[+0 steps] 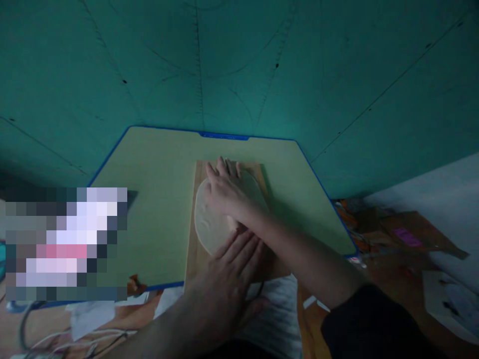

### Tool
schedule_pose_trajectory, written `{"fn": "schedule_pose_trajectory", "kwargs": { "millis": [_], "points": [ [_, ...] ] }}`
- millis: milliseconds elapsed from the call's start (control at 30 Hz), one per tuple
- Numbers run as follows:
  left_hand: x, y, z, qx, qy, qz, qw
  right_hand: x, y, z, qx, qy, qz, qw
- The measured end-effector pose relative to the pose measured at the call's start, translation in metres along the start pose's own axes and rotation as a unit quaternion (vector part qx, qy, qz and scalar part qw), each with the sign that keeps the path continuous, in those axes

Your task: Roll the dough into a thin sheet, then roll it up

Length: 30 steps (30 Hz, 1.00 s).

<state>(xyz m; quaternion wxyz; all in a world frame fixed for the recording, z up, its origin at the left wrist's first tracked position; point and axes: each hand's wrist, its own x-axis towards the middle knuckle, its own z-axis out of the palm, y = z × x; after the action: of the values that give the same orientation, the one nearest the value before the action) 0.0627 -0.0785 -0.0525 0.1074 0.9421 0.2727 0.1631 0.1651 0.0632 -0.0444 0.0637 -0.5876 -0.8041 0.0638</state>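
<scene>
A pale, flat, rounded sheet of dough (207, 224) lies on a wooden board (195, 267). My right hand (225, 192) reaches across from the right and rests on the upper part of the dough, fingers stretched and spread. Nearer to me, my left hand (226, 279) lies over the dough's lower edge with its fingers extended. Between the right palm and the left fingertips shows a small pale raised bit; whether it is dough or another object, I cannot tell. My right forearm hides the dough's right side.
Under the board is a large yellow-green mat (157, 199) with a blue rim. A green wall (239, 65) stands behind it. At the left a pixelated patch hides something. Cables and paper lie at lower left; brown packaging (422, 232) and a white box (445, 299) are at right.
</scene>
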Motion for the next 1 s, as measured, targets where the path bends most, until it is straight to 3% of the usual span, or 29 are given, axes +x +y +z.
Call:
{"fn": "schedule_pose_trajectory", "kwargs": {
  "millis": [67, 133, 300, 400, 533, 667, 733, 867, 1000],
  "points": [
    [-0.013, -0.004, -0.003, 0.013, 0.008, 0.002, 1.0, 0.003, -0.01, 0.003, -0.004, 0.016, -0.022, 1.0],
    [-0.011, -0.003, -0.004, 0.013, -0.004, 0.01, 1.0, 0.003, -0.006, 0.003, -0.005, 0.011, -0.024, 1.0],
    [0.031, 0.008, 0.003, -0.027, -0.057, 0.02, 0.998, -0.007, 0.033, -0.007, 0.025, -0.052, 0.044, 0.997],
    [0.043, 0.011, 0.007, -0.01, -0.051, 0.035, 0.998, -0.011, 0.044, -0.013, 0.018, -0.064, 0.077, 0.995],
    [0.018, 0.004, 0.006, 0.003, -0.02, 0.026, 0.999, -0.007, 0.022, -0.009, 0.004, -0.042, 0.073, 0.996],
    [-0.019, -0.005, 0.001, -0.007, 0.013, -0.004, 1.0, 0.001, -0.011, 0.003, -0.001, 0.016, 0.026, 1.0],
    [-0.027, -0.008, -0.004, -0.022, 0.009, -0.006, 1.0, 0.003, -0.015, 0.006, -0.003, 0.028, -0.001, 1.0],
    [-0.03, -0.02, -0.025, -0.094, 0.006, 0.013, 0.995, -0.005, 0.01, 0.0, 0.01, 0.002, 0.013, 1.0],
    [-0.047, -0.037, -0.054, -0.152, 0.094, -0.112, 0.977, -0.016, 0.038, -0.006, 0.024, -0.027, 0.069, 0.997]
  ]
}}
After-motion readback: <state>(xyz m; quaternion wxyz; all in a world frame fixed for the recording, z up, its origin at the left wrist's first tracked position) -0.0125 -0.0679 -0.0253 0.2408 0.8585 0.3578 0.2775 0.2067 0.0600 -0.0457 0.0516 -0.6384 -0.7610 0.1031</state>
